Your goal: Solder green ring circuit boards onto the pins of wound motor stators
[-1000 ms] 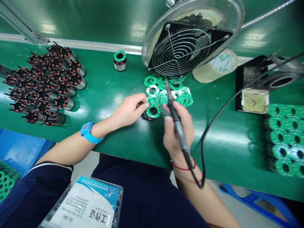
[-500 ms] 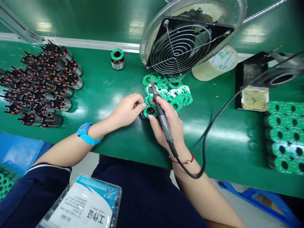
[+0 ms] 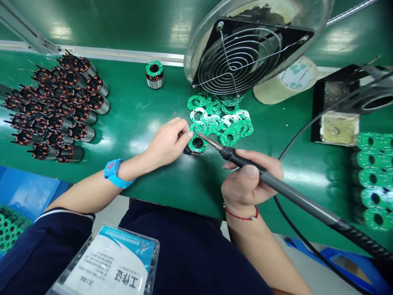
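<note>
My right hand (image 3: 250, 178) is wrapped round the dark handle of a soldering iron (image 3: 231, 155). The iron's tip points left at a green ring-shaped board (image 3: 197, 144), which sits on a motor stator at the middle of the table. My left hand (image 3: 172, 141) has thumb and forefinger pinched together at the board's upper left edge; what they hold, if anything, is too small to make out. A loose pile of green ring boards (image 3: 229, 121) lies just behind the stator.
Several bare stators (image 3: 64, 106) stand at the left. One stator with a board (image 3: 154, 76) stands at the back. A fan (image 3: 242, 61) overhangs the pile. At the right are a tape roll (image 3: 287, 84), a soldering sponge (image 3: 339, 128) and rows of boarded stators (image 3: 374, 180).
My right hand has moved right and turned the iron, so its tip now points left at the board instead of up over the pile. My left hand stays pinched beside the stator.
</note>
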Demonstrator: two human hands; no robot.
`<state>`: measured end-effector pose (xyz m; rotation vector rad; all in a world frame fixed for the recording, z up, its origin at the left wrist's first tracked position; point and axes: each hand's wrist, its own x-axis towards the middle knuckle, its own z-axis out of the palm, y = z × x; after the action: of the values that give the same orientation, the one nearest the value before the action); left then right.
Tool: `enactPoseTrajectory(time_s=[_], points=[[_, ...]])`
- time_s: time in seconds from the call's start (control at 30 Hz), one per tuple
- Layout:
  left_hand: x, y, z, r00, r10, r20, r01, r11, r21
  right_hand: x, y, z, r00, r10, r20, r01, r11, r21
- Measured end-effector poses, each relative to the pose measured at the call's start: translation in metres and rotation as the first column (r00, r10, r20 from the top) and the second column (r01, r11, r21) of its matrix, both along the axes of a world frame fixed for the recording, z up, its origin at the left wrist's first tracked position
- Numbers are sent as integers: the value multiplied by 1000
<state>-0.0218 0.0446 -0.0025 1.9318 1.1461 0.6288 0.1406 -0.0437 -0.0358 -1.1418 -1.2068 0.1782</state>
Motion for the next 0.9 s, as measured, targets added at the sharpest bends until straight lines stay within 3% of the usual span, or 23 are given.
enactPoseTrajectory(time_s=[0.13,0.27,0.5,0.7,0.9], points=[[-1,3,5,998,-26,-55,25,999,-27,3,3,-1,1000,3,-24,-2,999,42],[-8,11,9,991,-85,-100,62,974,-216,6,3,-2,999,21,-30,-20,999,37],[-9,20,8,999,-37,-12,27,881,-472,8,2,1,1000,2,-17,-1,999,37],[-2,17,5,997,16,81,25,874,-485,9,-1,4,1000,15,-9,-15,1000,10],[-3,11,-5,997,43,62,-17,928,-373,8,-5,3,998,66,-10,-66,996,-58]])
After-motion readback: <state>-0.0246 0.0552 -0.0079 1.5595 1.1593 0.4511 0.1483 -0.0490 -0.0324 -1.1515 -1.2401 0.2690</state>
